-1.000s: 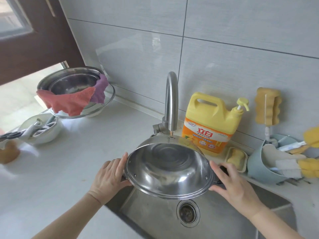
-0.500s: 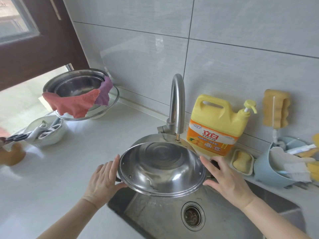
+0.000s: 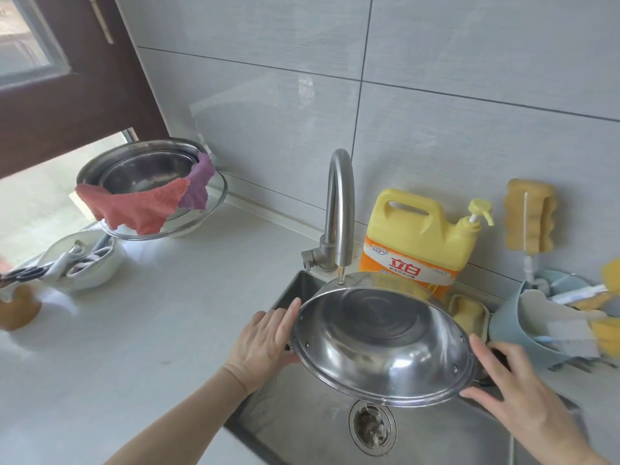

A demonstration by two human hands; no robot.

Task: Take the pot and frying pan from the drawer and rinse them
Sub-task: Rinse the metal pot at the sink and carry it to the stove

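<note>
Over the steel sink, both grips clasped the pot: left hand and right hand at its handles. I saw it had tipped further toward me since a second before, mouth under the faucet, ready for rinsing.

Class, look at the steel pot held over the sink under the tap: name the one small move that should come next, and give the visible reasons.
Probably free one hand and turn on the faucet. The pot is held tilted over the sink by the left hand and right hand at its side handles, with its rim right under the spout, yet no clear stream shows, so rinsing seems not yet begun.
</note>
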